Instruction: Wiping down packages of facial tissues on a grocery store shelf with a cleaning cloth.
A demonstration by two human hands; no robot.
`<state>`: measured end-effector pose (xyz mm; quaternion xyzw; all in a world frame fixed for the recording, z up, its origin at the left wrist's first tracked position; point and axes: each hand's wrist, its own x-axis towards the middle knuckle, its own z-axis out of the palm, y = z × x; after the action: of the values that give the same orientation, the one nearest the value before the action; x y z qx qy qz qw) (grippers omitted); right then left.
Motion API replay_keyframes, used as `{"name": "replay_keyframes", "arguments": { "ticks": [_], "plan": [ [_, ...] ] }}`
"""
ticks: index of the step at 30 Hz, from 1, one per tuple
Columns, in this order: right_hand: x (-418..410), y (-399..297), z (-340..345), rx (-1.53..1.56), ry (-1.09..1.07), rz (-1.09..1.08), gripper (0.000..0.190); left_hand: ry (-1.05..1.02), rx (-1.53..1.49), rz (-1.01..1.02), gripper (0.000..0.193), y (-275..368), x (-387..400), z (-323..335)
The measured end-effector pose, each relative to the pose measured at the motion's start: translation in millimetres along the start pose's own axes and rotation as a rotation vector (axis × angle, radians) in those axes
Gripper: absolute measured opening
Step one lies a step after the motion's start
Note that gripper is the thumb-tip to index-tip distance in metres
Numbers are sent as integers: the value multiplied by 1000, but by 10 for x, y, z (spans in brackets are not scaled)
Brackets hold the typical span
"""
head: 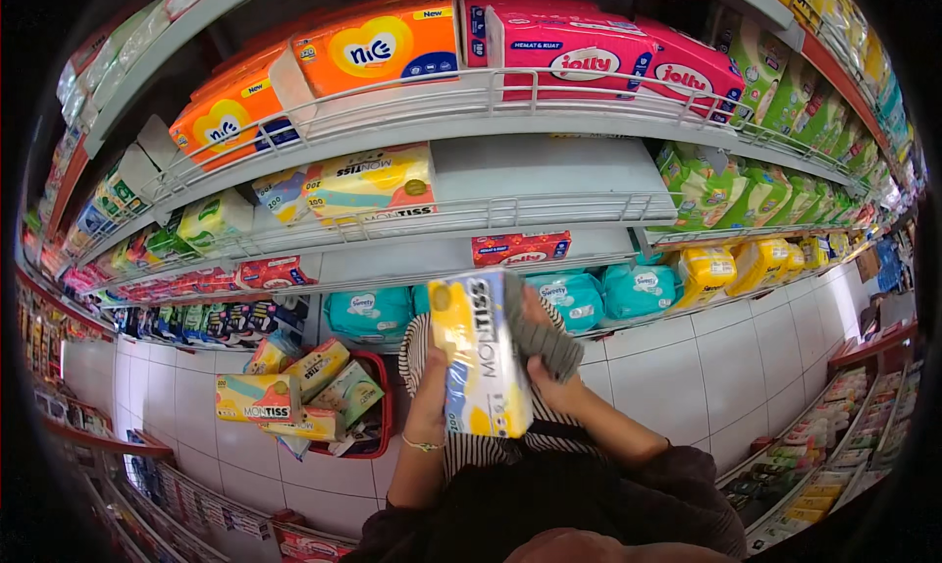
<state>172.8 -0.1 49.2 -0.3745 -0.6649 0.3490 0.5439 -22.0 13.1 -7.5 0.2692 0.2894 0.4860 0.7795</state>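
Note:
My left hand (436,386) grips the side of a Montiss tissue pack (482,357), held tilted in front of my body. The pack is wrapped in yellow, white and blue plastic. In my right hand (548,379) is a bunched grey cloth (544,327), pressed against the pack's right side. Some fingers are hidden behind the cloth and pack. To the left on the floor stands a red basket (388,401), heaped with several tissue packs (320,364).
Ahead, wire-railed shelves (515,217) hold orange Nice packs (375,47), pink Jolly packs (574,55) and Montiss packs (372,180). Teal Sweety diaper packs (640,290) line the bottom shelf. Pale tiles (655,371) cover the floor, and another stocked shelf (817,452) stands behind at right.

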Motion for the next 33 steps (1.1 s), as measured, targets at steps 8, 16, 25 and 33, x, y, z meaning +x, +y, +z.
{"name": "replay_keyframes", "arguments": {
  "ticks": [8,16,25,33],
  "plan": [
    [-64,-51,24,-30,-151,-32,50,57,-94,148,68,90,49,99],
    [-171,76,11,275,-176,165,56,172,-167,232,63,218,-6,203],
    [-235,152,29,341,10,544,52,261,-122,274,61,59,0,324],
    [-779,465,375,793,338,401,65,111,-133,404,67,19,-17,472]
  ]
}}
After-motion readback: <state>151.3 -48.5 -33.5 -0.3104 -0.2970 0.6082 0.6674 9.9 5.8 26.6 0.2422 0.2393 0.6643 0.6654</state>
